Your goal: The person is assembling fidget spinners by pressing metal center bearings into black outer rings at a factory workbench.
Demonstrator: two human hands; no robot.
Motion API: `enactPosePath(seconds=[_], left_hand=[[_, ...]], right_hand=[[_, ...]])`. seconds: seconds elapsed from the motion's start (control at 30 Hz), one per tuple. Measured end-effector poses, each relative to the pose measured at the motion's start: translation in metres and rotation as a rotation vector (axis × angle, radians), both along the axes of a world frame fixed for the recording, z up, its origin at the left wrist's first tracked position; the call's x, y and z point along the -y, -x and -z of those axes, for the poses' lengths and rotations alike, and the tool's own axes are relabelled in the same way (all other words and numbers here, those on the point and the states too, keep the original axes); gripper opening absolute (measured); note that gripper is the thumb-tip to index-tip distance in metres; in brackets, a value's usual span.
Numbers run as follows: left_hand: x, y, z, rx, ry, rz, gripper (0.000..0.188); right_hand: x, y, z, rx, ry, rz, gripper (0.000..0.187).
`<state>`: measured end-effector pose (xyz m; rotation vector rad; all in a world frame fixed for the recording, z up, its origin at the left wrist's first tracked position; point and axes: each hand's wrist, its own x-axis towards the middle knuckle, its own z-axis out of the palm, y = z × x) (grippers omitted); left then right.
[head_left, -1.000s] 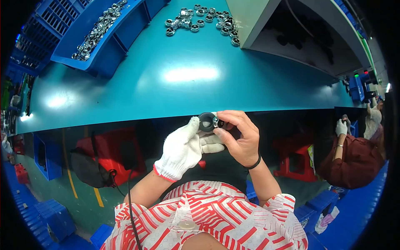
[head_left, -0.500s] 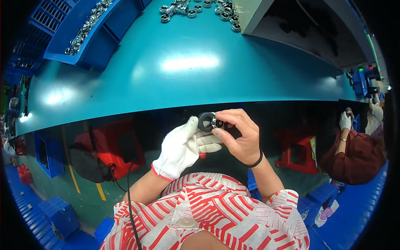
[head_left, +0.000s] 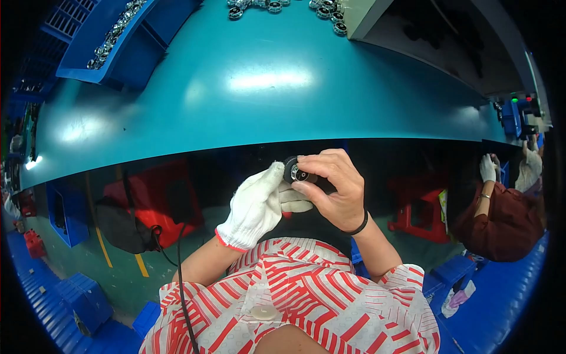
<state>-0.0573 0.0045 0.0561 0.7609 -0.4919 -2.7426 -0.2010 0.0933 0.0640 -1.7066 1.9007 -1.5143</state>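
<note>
In a white knit glove, my left hand point(head_left: 253, 203) pinches a black tyre-like ring point(head_left: 288, 170) between thumb and fingers. A small chrome wheel hub with a dark round centre point(head_left: 301, 174) is in the bare fingers of my right hand point(head_left: 339, 192). The hub lies against the ring and covers its opening; how deep it sits inside cannot be made out. Both hands are close together, just off the near edge of the teal table point(head_left: 194, 127). More chrome parts point(head_left: 339, 28) lie at the table's far side.
A blue bin point(head_left: 106, 76) of small chrome parts stands at the far left. A pale open-fronted housing point(head_left: 424, 71) occupies the far right. Red stools point(head_left: 418, 215) stand under the table. At the right, another person in a dark red top point(head_left: 501, 227) works with gloved hands.
My right hand has moved slightly left, bringing the hub over the ring's opening, which showed before. The ring has turned a little. The view has shifted slightly.
</note>
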Motion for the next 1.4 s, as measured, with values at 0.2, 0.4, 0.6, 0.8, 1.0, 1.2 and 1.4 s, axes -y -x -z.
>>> enactPosePath(seconds=[0.2, 0.4, 0.6, 0.8, 1.0, 1.2, 1.4], left_hand=[[-0.003, -0.002, 0.007, 0.007, 0.027, 0.007, 0.037], [-0.008, -0.002, 0.008, 0.183, 0.48, 0.076, 0.043], [-0.003, -0.004, 0.007, 0.432, 1.075, 0.182, 0.048], [-0.002, -0.01, 0.023, 0.497, 1.308, 0.225, 0.056], [-0.015, -0.015, 0.024, 0.505, 1.389, 0.246, 0.051], [-0.026, -0.039, 0.04, 0.575, 1.534, 0.295, 0.031], [-0.032, -0.05, 0.065, 0.443, 1.279, 0.36, 0.034]], right_hand=[[-0.004, -0.002, 0.006, 0.075, -0.059, 0.023, 0.03], [-0.01, -0.009, 0.014, 0.107, -0.101, -0.039, 0.032], [-0.01, -0.011, 0.01, 0.217, -0.228, -0.023, 0.045], [-0.006, -0.011, 0.018, -0.083, -0.145, -0.016, 0.041], [-0.018, -0.02, 0.042, 0.039, -0.128, -0.032, 0.026], [-0.035, -0.044, 0.07, 0.225, -0.211, -0.14, 0.027], [-0.049, -0.053, 0.056, 0.319, -0.5, -0.11, 0.03]])
